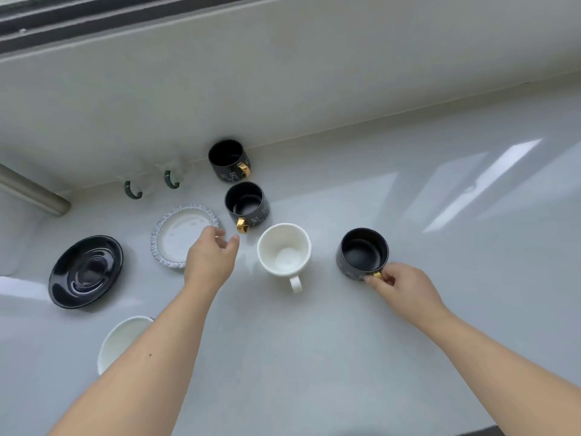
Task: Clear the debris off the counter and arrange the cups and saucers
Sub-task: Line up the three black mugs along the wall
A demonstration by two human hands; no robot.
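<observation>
Three black cups with gold handles stand on the white counter: one by the back wall (228, 158), one in front of it (246, 203), and one at the right (361, 251). My right hand (399, 286) pinches the gold handle of that right cup. A white cup (284, 248) stands in the middle, handle toward me. My left hand (210, 258) hovers with fingers apart between the white cup and a clear ruffled saucer (176, 236), covering the saucer's near right edge. A black saucer (85, 271) lies at the left. A white saucer (121, 339) is partly hidden under my left forearm.
Two clear glass cups with green handles (133, 190) (171, 180) stand against the back wall. A metal tube (34, 191) juts in at the far left. The wall and window ledge (283, 73) bound the counter behind.
</observation>
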